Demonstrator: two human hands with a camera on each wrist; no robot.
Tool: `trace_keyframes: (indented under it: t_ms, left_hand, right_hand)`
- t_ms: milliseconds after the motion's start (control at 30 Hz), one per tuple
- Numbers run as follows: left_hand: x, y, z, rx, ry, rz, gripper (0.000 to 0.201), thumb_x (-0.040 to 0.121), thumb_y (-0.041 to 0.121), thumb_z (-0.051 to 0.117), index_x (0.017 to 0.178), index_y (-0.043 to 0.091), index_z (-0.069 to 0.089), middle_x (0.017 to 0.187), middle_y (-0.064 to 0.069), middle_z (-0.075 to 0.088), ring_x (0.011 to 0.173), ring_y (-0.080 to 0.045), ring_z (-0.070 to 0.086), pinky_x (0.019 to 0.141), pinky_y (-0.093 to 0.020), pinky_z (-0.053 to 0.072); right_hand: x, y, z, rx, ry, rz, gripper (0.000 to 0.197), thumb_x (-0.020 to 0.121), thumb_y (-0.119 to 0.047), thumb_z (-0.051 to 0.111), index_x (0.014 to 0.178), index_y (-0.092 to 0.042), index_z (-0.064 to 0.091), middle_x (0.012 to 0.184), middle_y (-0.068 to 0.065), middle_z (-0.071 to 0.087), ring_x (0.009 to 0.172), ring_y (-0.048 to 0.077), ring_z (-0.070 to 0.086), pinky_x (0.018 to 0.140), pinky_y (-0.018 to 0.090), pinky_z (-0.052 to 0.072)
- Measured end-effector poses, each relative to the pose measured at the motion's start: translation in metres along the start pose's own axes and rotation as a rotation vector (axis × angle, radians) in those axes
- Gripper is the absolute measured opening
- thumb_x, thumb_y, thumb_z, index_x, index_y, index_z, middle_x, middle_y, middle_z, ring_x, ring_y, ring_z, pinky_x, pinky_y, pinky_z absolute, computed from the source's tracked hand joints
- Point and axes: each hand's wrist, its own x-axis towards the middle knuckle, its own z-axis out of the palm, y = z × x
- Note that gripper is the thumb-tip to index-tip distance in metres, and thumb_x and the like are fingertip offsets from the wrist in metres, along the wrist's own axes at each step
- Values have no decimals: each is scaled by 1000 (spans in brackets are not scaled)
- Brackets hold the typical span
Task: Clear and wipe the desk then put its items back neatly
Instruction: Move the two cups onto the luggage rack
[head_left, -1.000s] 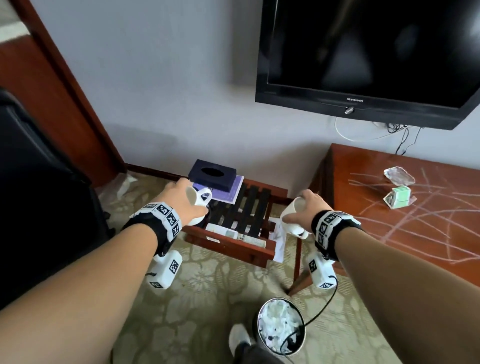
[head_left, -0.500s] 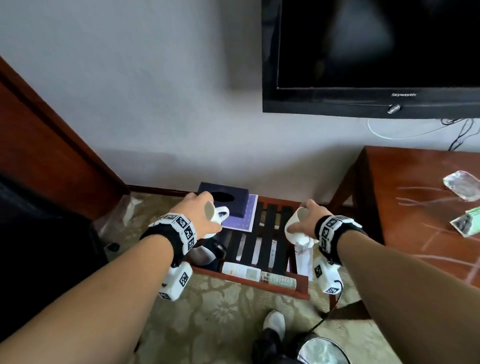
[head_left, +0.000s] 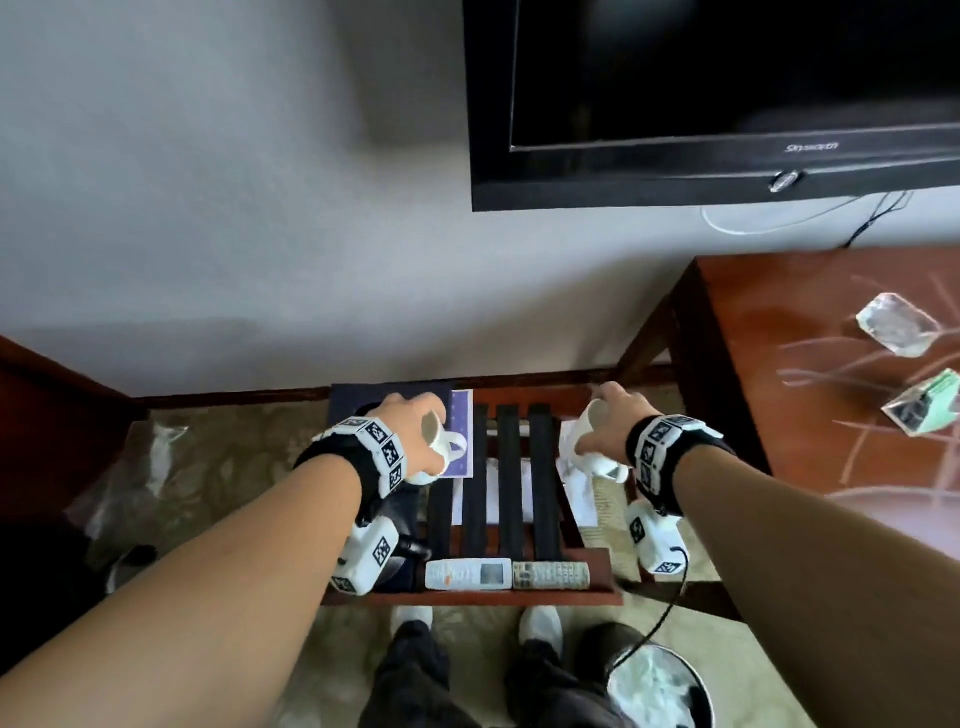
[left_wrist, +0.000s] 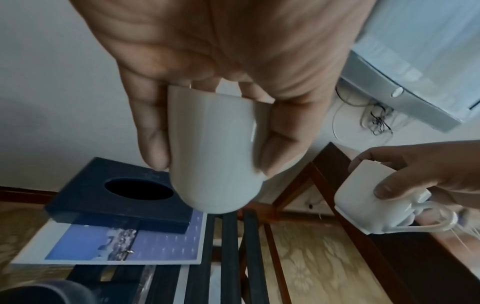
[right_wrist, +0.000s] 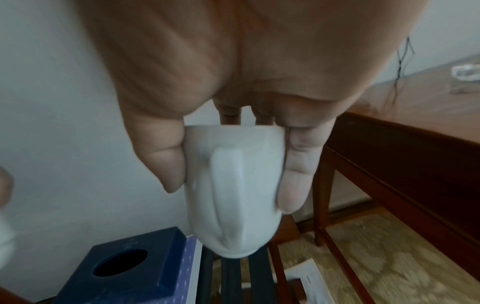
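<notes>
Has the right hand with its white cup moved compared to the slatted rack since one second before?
Yes. The right hand with its white cup was beyond the slatted rack's front right corner; it now hangs by the rack's far right side, nearer the wall.

Glossy white ceramic cups, polished wooden desk, matt black straps

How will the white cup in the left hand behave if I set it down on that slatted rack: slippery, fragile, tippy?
The white cup looks like glazed ceramic: probably rigid, breakable and fairly slick. The left hand only pinches its sides with fingertips, so it may slip. The slatted rack has gaps between its slats, so the cup's narrow base could well sit unevenly and tip.
</notes>
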Motion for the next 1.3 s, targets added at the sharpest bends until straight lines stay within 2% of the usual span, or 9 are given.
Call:
trace_keyframes:
  t_ms: [133, 200, 400, 533, 700, 833, 967, 1167, 1300]
  left_hand:
    - [44, -1, 32, 81, -99, 101, 56, 68, 42, 74, 114, 44, 42, 116, 0, 39, 87, -28, 60, 86, -41, 54]
    - [56, 0, 51, 83, -100, 117, 58, 69, 43, 75, 117, 42, 43, 116, -2, 39, 86, -29, 59, 88, -44, 55]
    - [91, 4, 130, -48, -138, 84, 57, 75, 38, 75, 122, 36, 43, 116, -8, 38, 88, -31, 57, 85, -40, 55]
    - [103, 6, 169, -112, -102, 28, 64, 74, 37, 76, 129, 38, 43, 117, -6, 39, 92, -32, 57, 86, -40, 55]
    - [115, 2, 202, -152, 2, -19, 65, 78, 36, 79, 133, 37, 46, 121, -3, 38, 107, -34, 55, 87, -37, 50]
    - [123, -3, 219, -147, 13, -34, 76, 76, 36, 81, 141, 34, 43, 134, -5, 45, 117, -34, 54, 98, -46, 53]
    - [119, 2, 218, -172, 70, -72, 76, 72, 36, 86, 133, 23, 42, 127, -7, 51, 110, -34, 58, 91, -46, 55]
    - [116, 27, 157, -152, 180, -50, 73, 71, 39, 83, 128, 21, 40, 125, -8, 46, 103, -35, 59, 87, -45, 55]
    - [146, 37, 107, -127, 253, -37, 74, 71, 44, 83, 131, 27, 42, 124, -8, 40, 101, -37, 60, 90, -45, 55]
  right_hand:
    - [1, 3, 51, 2, -67, 71, 74, 75, -47, 73, 139, -22, 44, 145, 4, 38, 116, 31, 49, 87, 43, 49]
    - [-4, 3, 71, 58, -66, 114, 77, 73, -43, 74, 139, -27, 40, 138, 2, 39, 109, 29, 50, 84, 42, 51]
    - [3, 17, 138, 81, -117, 194, 68, 89, -26, 70, 147, -16, 37, 141, 8, 39, 122, 34, 49, 100, 51, 52]
    - [16, 30, 166, 158, -120, 247, 80, 77, -34, 80, 144, -32, 36, 137, 5, 41, 115, 33, 55, 93, 49, 56]
    - [44, 39, 195, 171, -113, 179, 88, 74, -35, 85, 146, -29, 34, 141, 1, 44, 117, 29, 56, 96, 45, 54]
    - [65, 38, 211, 154, -121, 117, 83, 74, -31, 86, 142, -29, 38, 136, 2, 45, 117, 31, 55, 98, 49, 54]
    - [68, 45, 209, 155, -132, 110, 82, 75, -31, 85, 142, -34, 37, 133, 5, 37, 109, 33, 55, 95, 50, 56]
    - [74, 49, 157, 180, -72, 48, 85, 78, -28, 81, 147, -42, 34, 137, 7, 38, 100, 31, 54, 81, 38, 53]
    - [104, 37, 114, 181, 21, 16, 93, 73, -28, 85, 149, -38, 33, 139, 4, 41, 113, 32, 57, 87, 42, 57]
